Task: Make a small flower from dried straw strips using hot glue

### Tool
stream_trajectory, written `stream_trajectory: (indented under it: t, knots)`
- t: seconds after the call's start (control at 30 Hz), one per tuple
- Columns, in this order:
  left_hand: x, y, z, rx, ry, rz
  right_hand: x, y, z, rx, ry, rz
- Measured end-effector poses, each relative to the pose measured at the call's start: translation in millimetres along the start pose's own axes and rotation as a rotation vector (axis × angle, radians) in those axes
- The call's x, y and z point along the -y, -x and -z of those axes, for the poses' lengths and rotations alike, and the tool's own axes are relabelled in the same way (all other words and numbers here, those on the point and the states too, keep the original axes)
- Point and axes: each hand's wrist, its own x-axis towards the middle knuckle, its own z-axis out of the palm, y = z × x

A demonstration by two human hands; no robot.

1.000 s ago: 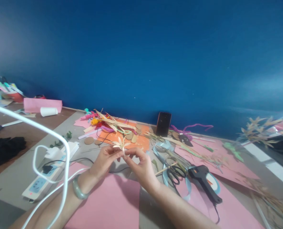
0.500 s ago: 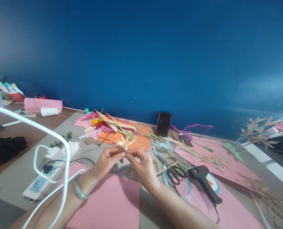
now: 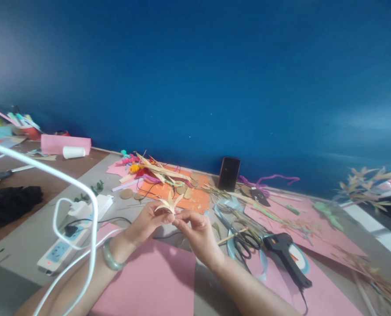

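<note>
My left hand [image 3: 147,221] and my right hand [image 3: 195,230] meet above the table, both pinching a small pale straw flower [image 3: 169,204] with thin spread petals. The left fingertips hold its base from the left, the right fingertips from the right. A green bangle [image 3: 110,259] sits on my left wrist. Under my forearms lies a pink paper sheet [image 3: 152,281].
Black scissors [image 3: 244,243] and a black glue gun [image 3: 287,254] lie right of my hands. A white power strip [image 3: 73,230] with white cables is on the left. An orange sheet [image 3: 182,195] with straw bits, a dark phone [image 3: 229,174] against the blue wall, and dried stems [image 3: 363,184] lie beyond.
The view has shifted slightly, so things sit a little lower and to the right. My fingers have turned the straw flower a bit; both hands stay pinched on it.
</note>
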Motion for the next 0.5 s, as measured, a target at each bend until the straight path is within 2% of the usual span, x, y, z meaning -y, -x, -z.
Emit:
stream_trajectory:
  t: [0.5]
  knots:
    - [3.6, 2.6, 3.7, 0.019, -0.083, -0.061, 2.5, 2.7, -2.2, -0.004, -0.014, 0.081]
